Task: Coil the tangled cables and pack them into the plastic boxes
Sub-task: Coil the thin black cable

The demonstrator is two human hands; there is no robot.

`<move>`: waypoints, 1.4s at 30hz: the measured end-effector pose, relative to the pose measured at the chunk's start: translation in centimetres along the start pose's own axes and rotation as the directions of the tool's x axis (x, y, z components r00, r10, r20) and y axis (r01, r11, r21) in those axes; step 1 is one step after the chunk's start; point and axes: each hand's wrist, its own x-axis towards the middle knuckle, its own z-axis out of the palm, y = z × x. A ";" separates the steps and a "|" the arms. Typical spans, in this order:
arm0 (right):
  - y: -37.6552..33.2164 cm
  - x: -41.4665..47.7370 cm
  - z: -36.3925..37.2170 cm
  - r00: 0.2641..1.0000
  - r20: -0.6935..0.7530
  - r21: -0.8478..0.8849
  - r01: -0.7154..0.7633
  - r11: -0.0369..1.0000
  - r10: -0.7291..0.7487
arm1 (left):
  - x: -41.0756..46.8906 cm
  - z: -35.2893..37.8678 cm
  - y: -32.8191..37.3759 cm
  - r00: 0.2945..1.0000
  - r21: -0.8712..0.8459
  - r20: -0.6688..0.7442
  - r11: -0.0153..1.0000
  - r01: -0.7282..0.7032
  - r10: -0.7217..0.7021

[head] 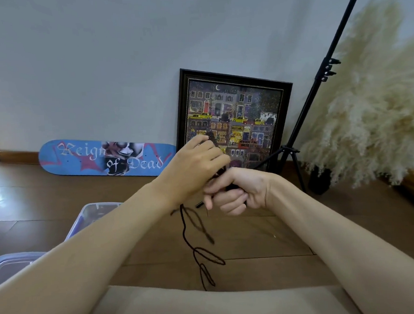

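right hand (235,194): grips wound bundle of thin dark braided cable (183,223), centre frame | left hand (196,162): just above, pinches a loop | free tail: hangs vertical below hands | translucent plastic boxes (88,210): lower left, beside left arm

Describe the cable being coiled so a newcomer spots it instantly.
Find the framed city picture leaning on the wall. Just in front, the left hand and right hand grip a black cable. Unlike the rigid black tripod nearby, it dangles in loose loops.
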 end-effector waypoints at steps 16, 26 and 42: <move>-0.2 -0.7 0.8 0.847 -0.157 0.615 0.486 0.621 -0.508 | -0.8 3.5 4.3 0.556 -0.391 0.664 0.402 0.828 -0.500; -0.4 -1.4 -1.3 0.710 -0.391 0.624 0.673 0.398 -0.586 | -0.7 2.3 5.0 0.487 -0.529 0.837 -0.145 0.836 -0.248; 0.1 -1.7 -0.8 0.807 -0.406 0.474 0.588 0.656 -0.430 | 1.2 1.1 5.9 0.394 -0.453 0.879 -0.728 0.514 -0.269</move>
